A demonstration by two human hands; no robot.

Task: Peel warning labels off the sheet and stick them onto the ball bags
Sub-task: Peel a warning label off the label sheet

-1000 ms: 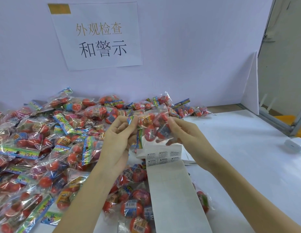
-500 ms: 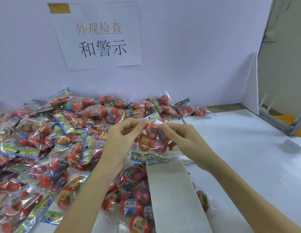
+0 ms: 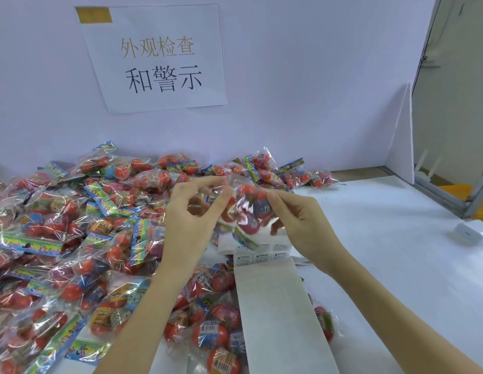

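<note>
Inspection, we judge, is the step in hand: our left hand [image 3: 191,211] and right hand [image 3: 297,222] pinch one ball bag [image 3: 245,209] aloft at twelve o'clock of the label sheet [image 3: 275,300], so next we must peel a warning label [image 3: 262,258].

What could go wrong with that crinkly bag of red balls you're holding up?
The clear crinkly bag of red balls is only pinched at its top by the left hand and right hand, so it might slip. It hangs right over the white warning labels on the long white backing sheet, so it could brush them and snag one.
</note>
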